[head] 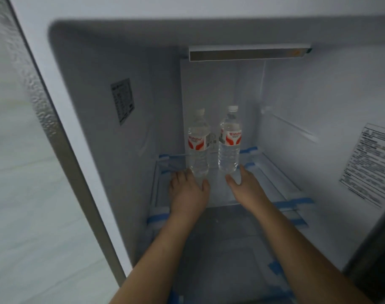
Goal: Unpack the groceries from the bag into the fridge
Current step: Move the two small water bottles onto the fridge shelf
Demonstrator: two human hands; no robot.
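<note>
Two clear water bottles with red and white labels stand upright on the fridge's glass shelf [222, 194]. My left hand [187, 191] reaches in and cups the base of the left water bottle [198, 143], fingers on its left side and thumb on its right. The right water bottle [229, 139] stands free a little further back. My right hand [246, 185] is just below and to the right of its base, fingers spread, holding nothing. No bag is in view.
Blue tape strips [292, 202] hold the shelf edges. A light bar [248, 54] hangs under the fridge ceiling. Paper labels are stuck on the left wall [122, 100] and the right wall [369, 161]. The fridge's metal side edge [55, 137] runs down the left.
</note>
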